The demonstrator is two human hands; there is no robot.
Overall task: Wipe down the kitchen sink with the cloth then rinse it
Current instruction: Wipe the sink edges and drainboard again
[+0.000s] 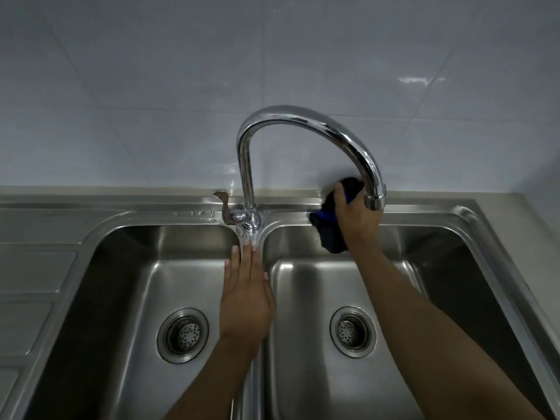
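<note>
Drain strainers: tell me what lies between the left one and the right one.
In the head view, the sink's steel divider runs between them, and the left hand lies flat along it, fingers straight.

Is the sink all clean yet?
Not yet. Wet streaks on the back rim suggest some wiping is done. The right hand grips the cloth against that rim; the left hand rests flat on the divider. The tap runs no water, so rinsing remains.

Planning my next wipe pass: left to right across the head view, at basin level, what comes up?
Drainboard → left drain strainer → left hand → right drain strainer. The right hand and cloth sit above that strainer, so unplaced.
</note>
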